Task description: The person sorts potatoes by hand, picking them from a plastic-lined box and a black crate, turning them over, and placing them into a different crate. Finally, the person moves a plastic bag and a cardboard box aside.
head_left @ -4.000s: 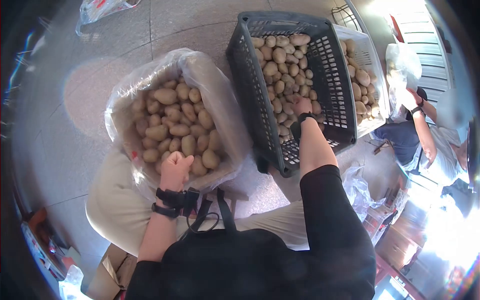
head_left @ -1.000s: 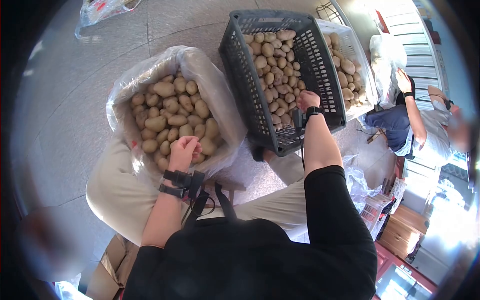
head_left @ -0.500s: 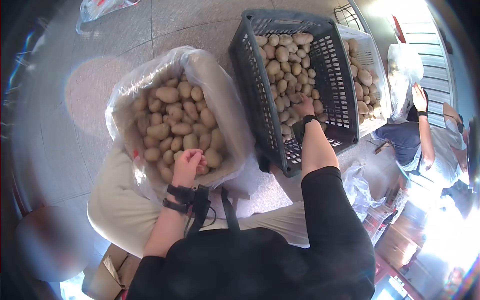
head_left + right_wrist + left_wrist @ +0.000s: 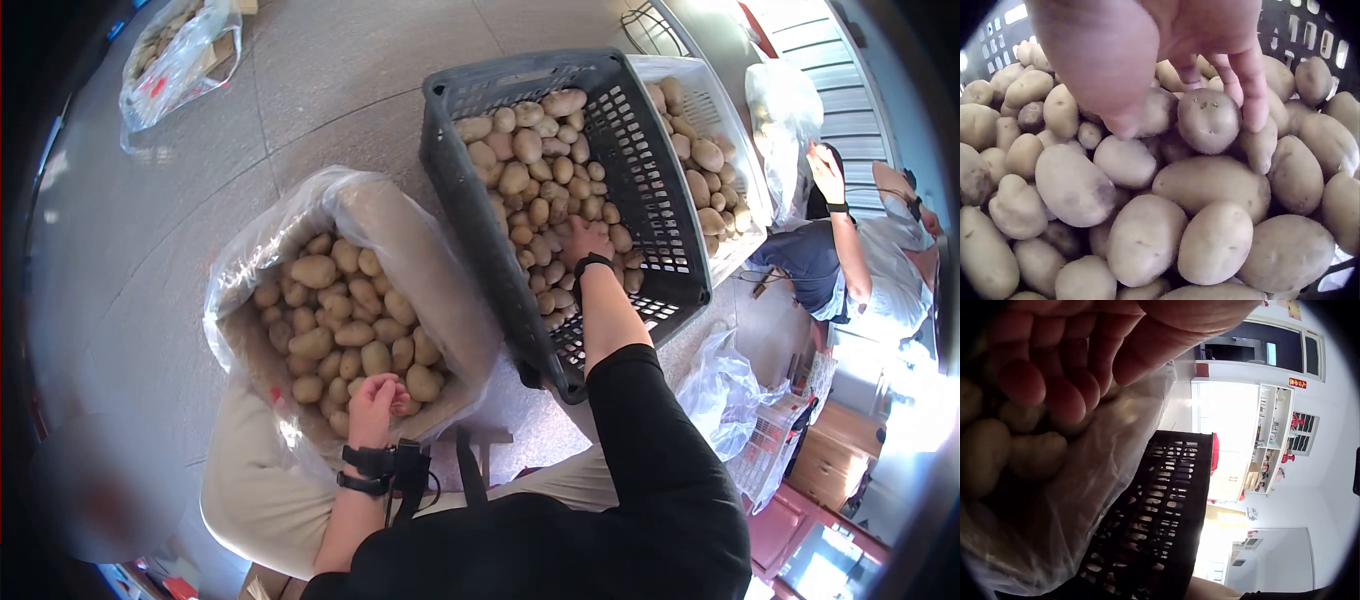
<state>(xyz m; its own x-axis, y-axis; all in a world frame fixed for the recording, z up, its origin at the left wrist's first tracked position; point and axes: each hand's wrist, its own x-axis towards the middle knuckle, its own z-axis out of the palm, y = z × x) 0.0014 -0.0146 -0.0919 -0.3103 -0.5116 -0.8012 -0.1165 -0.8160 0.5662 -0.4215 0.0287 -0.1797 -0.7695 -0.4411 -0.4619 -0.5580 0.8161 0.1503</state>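
Note:
My left hand (image 4: 373, 405) hovers over the near edge of a clear plastic liner bag (image 4: 385, 215) full of potatoes (image 4: 352, 333). In the left wrist view its fingers (image 4: 1066, 400) are loosely bent and hold nothing. My right hand (image 4: 586, 240) is down among the potatoes (image 4: 540, 180) in a black slotted crate (image 4: 480, 225). In the right wrist view its thumb and fingers curl about a round potato (image 4: 1209, 120) with small sprout marks. The thumb tip also lies against a neighbouring potato (image 4: 1157, 112).
A white crate (image 4: 745, 130) of potatoes stands right behind the black one. Another person (image 4: 850, 250) sits at the right by a plastic bag (image 4: 785, 110). A crumpled bag (image 4: 720, 390) lies at the lower right; a bag with potatoes (image 4: 185, 65) is at upper left.
My right hand has gone from above the potatoes down in among them. The left hand stays over the bag, its fingers looser than at first. The head view has shifted.

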